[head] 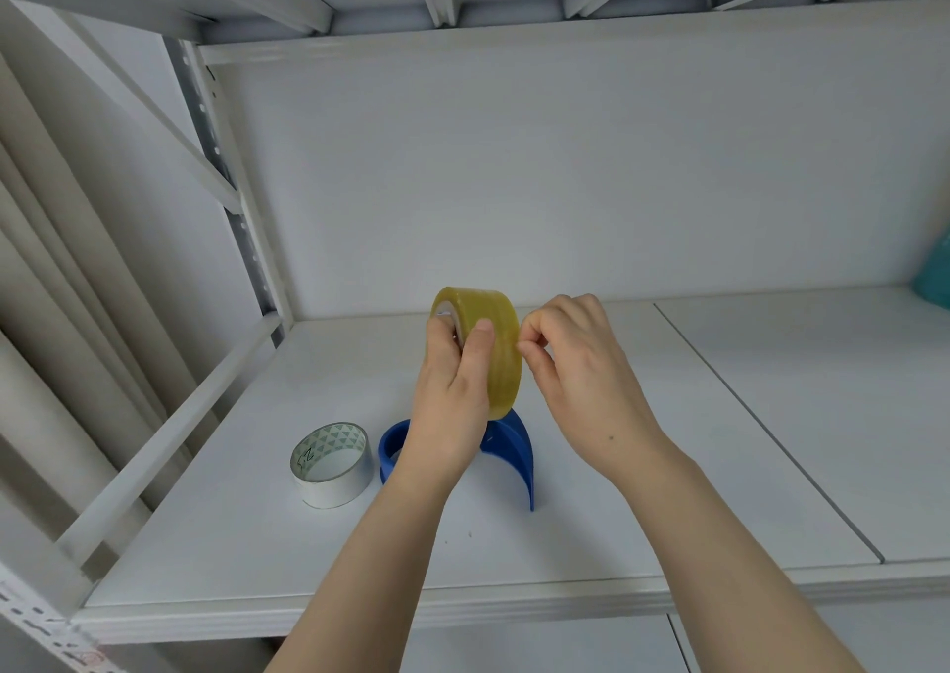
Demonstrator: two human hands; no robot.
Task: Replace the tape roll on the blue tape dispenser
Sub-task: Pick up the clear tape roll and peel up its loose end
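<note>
Down at the near edge of the white shelf board (565, 544), both bare forearms come up into my view from the bottom. A bit further in, a nearly spent white cardboard tape core with a green triangle print inside (332, 463) sits on its side on the shelf, and just to its right is the blue plastic tape dispenser with the curved fin-shaped body (509, 449), partly hidden behind the left wrist. The two aren't touching as far as I can see.

Above the dispenser, off the shelf, the left hand (452, 405) is closed around a fat roll of yellowish clear packing tape (486, 343), fingers through the core and thumb pressed on the outer face, roll standing on edge. The right hand (581, 379) is right against the roll's right side, thumb and fingertips pinched tight at the tape surface. Can't tell if there's actually a loose end between them.

Behind all that is the plain white back panel (565, 173), with something teal (935, 271) at the far right edge.
</note>
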